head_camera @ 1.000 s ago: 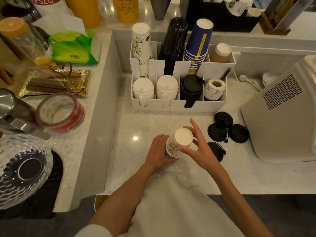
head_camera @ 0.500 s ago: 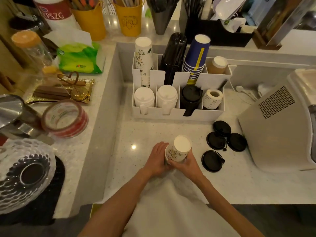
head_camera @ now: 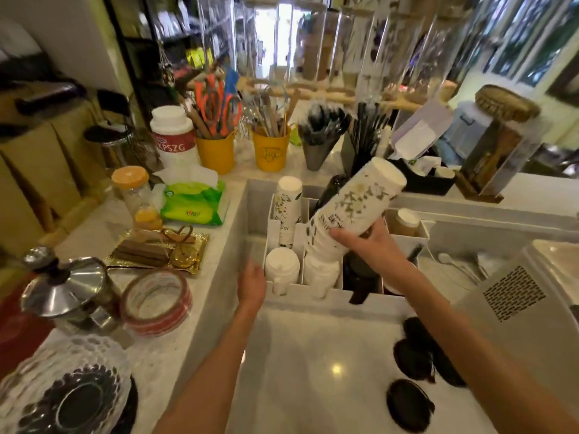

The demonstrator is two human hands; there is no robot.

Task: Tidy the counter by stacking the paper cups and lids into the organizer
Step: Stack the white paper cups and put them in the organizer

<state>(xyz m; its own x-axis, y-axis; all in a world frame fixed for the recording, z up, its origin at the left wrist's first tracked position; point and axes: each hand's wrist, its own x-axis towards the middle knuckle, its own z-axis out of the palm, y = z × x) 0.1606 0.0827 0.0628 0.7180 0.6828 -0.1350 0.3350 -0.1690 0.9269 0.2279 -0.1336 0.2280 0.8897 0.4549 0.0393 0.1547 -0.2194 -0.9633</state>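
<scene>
Right hand point(head_camera: 372, 245) grips tilted floral cup stack point(head_camera: 360, 202); base up

Tilted stack of floral paper cups point(head_camera: 360, 198) held above the white organizer point(head_camera: 316, 297), base end up and to the right, second floral stack point(head_camera: 288, 211) upside down in its back-left compartment, white lids point(head_camera: 281, 267) in the front-left compartments, black lids point(head_camera: 410, 405) lying loose in front to the right

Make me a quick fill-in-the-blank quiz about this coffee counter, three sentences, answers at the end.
The right hand grips the stack of white floral paper cups, which is ____ rather than upright.
The left hand, holding nothing, is by the white plastic organizer's ____ front corner.
The round plastic lids loose on the pale stone counter are ____ in colour.
Answers: tilted, left, black.
</scene>
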